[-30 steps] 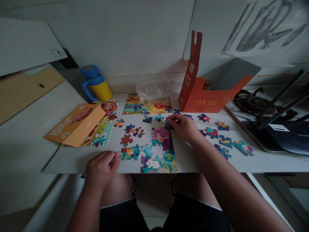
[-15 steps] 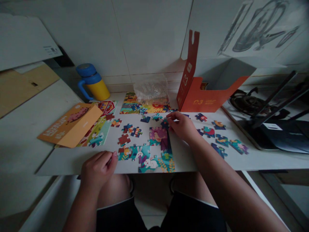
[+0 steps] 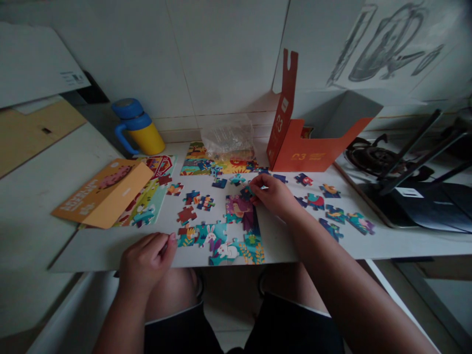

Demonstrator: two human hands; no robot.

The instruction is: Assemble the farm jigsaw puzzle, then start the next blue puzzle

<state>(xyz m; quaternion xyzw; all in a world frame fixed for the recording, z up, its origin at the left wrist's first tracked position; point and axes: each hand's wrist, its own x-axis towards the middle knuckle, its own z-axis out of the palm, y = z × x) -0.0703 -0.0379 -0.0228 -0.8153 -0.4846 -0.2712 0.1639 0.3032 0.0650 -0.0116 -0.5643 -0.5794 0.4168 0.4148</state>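
Observation:
My right hand (image 3: pixel 271 194) is closed in a pinch on a dark blue puzzle piece (image 3: pixel 246 191), at the top right of a joined purple section (image 3: pixel 236 207). My fingers partly cover the piece, so whether it is locked in I cannot tell. Below lie joined pieces with white rabbits (image 3: pixel 226 250) and yellow plants, along the table's front edge. My left hand (image 3: pixel 147 258) rests curled at that edge, left of a piece with an orange animal (image 3: pixel 187 236). Its inside is hidden. Loose pieces lie left, such as a reddish-brown one (image 3: pixel 187 214), and right, such as a teal and red one (image 3: pixel 315 200).
An orange box (image 3: pixel 313 155) stands open at the back right. Behind the pieces, a clear plastic bag (image 3: pixel 228 137) lies on a picture sheet (image 3: pixel 195 164). At left are an orange envelope (image 3: pixel 105 191) and a blue-yellow jug (image 3: pixel 142 130). A gas stove (image 3: pixel 376 157) and black router (image 3: pixel 420 204) stand right.
My right hand has moved slightly down with the dark blue piece, which now sits closer against the purple section. My left hand stays curled at the edge. The view has shifted slightly.

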